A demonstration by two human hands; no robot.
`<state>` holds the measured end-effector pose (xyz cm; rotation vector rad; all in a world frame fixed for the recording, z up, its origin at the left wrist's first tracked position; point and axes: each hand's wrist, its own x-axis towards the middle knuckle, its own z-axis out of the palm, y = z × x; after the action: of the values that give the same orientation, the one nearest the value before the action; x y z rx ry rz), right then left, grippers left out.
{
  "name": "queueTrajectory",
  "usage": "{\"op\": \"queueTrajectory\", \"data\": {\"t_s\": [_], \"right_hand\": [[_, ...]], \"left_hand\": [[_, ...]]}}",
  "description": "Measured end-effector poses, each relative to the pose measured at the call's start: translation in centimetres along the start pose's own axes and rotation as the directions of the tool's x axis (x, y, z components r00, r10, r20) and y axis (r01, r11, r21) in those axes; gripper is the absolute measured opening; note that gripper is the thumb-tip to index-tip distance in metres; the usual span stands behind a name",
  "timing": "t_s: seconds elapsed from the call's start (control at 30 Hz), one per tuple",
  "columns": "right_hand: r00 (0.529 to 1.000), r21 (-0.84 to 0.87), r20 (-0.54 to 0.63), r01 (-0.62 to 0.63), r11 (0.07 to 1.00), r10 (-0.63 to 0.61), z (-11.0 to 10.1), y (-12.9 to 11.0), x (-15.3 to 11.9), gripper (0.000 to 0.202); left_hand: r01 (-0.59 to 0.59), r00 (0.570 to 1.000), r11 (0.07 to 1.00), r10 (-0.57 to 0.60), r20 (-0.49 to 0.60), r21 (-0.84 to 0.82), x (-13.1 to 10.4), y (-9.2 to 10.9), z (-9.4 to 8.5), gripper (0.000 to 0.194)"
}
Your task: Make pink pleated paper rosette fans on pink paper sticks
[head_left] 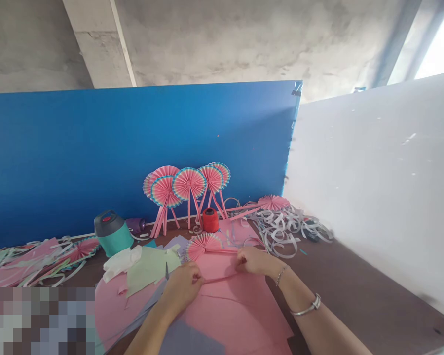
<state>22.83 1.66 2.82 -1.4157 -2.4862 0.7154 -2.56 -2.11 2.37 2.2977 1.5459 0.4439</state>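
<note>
My left hand (183, 288) is closed, its thumb and forefinger pinching the left end of a narrow pink paper strip (222, 279). The strip runs across to my right hand (252, 261), whose fingers are also closed; they partly hide its right end. Just beyond my hands lies a pink pleated paper fan (203, 245) with a pale, bluish edge. A thin pink handle reaches from the fan to my right hand's fingers. Beneath both hands are large pink paper sheets (240, 315). A dark pointed blade, perhaps of scissors (166, 270), shows beside my left hand.
Finished round fans (189, 183) lean against the blue partition (96, 148). A red thread spool (210, 220) stands before them. To the left is a teal-and-grey container (114, 234); to the right, curled white paper strips (281, 234) lie by the white wall (385, 197).
</note>
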Motion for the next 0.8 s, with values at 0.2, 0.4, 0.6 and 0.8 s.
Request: {"op": "queueTrajectory", "data": {"t_s": [0.2, 0.4, 0.6, 0.8], "right_hand": [[0.994, -0.063, -0.061, -0.091, 0.994, 0.087, 0.5, -0.8, -0.1, 0.017], [0.976, -0.089, -0.105, -0.202, 0.975, 0.192, 0.8, -1.2, -0.2, 0.019], [0.981, -0.068, -0.057, -0.189, 0.980, 0.185, 0.4, -1.1, -0.5, 0.018], [0.995, -0.040, 0.020, -0.102, 0.994, 0.102, -0.4, -0.7, -0.2, 0.017]], "left_hand": [[0.031, 0.998, 1.000, -0.031, -0.057, -0.001, 0.3, -0.2, 0.9, 0.015], [0.043, 0.996, 0.999, -0.044, -0.073, -0.018, 0.5, -0.5, 1.4, 0.011], [0.081, 0.994, 0.995, -0.085, -0.068, -0.061, 0.5, -0.2, 1.2, 0.011], [0.090, 0.996, 0.983, -0.090, 0.004, -0.163, 0.4, 0.0, 0.3, 0.010]]}}
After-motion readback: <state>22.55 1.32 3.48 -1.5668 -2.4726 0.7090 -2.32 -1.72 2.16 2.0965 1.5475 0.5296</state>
